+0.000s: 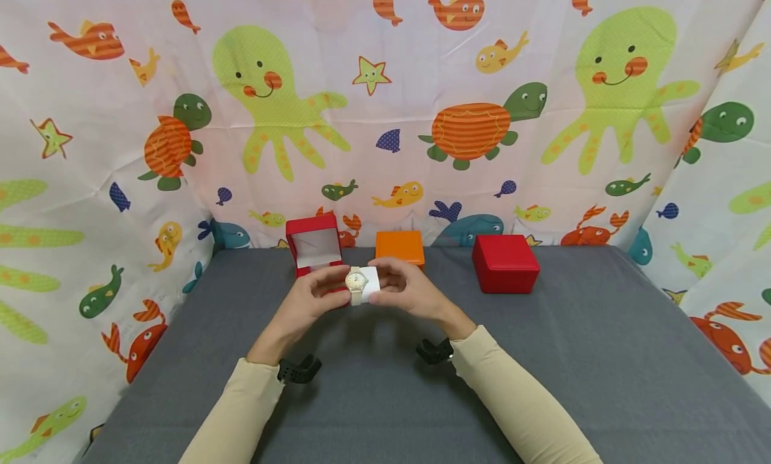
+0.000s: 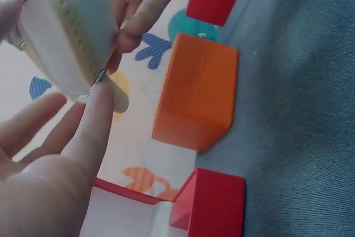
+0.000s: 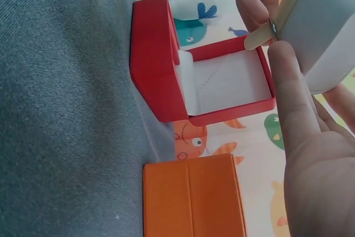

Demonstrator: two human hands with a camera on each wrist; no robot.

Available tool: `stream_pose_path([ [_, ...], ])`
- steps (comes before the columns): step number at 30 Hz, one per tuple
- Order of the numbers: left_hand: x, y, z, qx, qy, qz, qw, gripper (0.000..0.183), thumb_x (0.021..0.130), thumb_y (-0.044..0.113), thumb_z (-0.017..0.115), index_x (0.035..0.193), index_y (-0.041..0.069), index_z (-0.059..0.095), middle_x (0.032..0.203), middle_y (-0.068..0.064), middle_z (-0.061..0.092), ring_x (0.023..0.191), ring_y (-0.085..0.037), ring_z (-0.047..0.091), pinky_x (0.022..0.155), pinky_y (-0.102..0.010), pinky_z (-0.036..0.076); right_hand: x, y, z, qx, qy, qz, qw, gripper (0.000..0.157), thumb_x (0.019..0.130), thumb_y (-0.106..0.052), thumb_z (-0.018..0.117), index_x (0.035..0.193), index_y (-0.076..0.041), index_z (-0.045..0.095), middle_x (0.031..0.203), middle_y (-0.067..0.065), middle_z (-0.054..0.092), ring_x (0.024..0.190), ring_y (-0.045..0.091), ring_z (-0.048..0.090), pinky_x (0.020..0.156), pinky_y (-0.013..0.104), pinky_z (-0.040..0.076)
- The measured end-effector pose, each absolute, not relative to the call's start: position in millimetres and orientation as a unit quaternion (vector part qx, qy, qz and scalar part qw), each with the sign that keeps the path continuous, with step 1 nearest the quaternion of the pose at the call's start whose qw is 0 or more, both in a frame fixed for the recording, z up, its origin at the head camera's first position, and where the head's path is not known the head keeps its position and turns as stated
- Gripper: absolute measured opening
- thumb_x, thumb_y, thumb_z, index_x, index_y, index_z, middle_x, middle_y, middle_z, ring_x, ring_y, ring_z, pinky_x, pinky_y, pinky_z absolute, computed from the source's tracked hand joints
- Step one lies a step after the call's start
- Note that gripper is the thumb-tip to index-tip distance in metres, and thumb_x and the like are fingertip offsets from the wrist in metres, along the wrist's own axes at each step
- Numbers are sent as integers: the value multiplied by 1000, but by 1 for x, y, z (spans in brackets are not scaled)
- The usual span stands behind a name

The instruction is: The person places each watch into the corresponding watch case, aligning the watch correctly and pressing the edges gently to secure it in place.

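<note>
A wristwatch [image 1: 355,281] with a round pale dial and cream strap is wrapped around a white watch cushion [image 1: 371,284], held up above the table between both hands. My left hand [image 1: 310,295] pinches the watch at its strap, thumb beside the metal buckle [image 2: 99,77] in the left wrist view. From the other side, my right hand [image 1: 415,291] grips the cushion, its thumb below and fingers above. The strap's loose end [image 3: 258,37] sticks out past the buckle in the right wrist view. Just behind the left hand stands an open red box [image 1: 314,242] with white lining.
An orange box [image 1: 400,246] stands behind the right hand, and a closed red box [image 1: 506,263] is farther right. All rest on a grey cloth-covered table [image 1: 602,343]. A curtain [image 1: 397,49] printed with sea animals hangs along the back and sides.
</note>
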State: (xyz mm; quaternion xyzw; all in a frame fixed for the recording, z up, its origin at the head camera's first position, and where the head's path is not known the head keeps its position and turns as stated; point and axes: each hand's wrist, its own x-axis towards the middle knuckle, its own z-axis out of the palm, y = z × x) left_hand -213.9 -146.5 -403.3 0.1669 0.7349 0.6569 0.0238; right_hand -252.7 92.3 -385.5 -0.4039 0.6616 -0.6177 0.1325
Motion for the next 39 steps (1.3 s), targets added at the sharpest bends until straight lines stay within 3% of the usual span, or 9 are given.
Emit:
stream_pose_path([
  [17, -210, -146, -402, 174, 761, 624, 40, 65, 81, 18, 77, 138, 8, 49, 135, -11, 52, 115, -32, 55, 86, -38, 53, -250, 93, -384, -395, 694, -584, 147, 60, 84, -4, 72, 135, 6, 43, 122, 24, 53, 101, 40, 57, 88, 33, 52],
  [24, -211, -143, -406, 181, 754, 630, 42, 64, 81, 17, 77, 137, 7, 49, 131, -13, 52, 113, -34, 57, 86, -39, 53, -258, 90, -396, -396, 715, -560, 139, 62, 83, -5, 74, 137, 2, 44, 123, 18, 53, 101, 35, 58, 90, 36, 51],
  [30, -212, -137, -411, 188, 776, 602, 32, 65, 83, 21, 76, 139, 9, 46, 132, -10, 52, 115, -34, 55, 86, -38, 53, -268, 91, -413, -393, 738, -535, 125, 64, 82, -14, 76, 137, -5, 46, 121, 10, 56, 98, 26, 61, 87, 33, 53],
  [39, -213, -134, -406, 182, 780, 598, 13, 62, 79, 18, 79, 133, 10, 48, 130, -8, 49, 111, -35, 55, 88, -36, 52, -271, 93, -409, -391, 747, -523, 123, 65, 82, -24, 76, 137, -7, 46, 120, 11, 55, 98, 25, 60, 90, 37, 51],
])
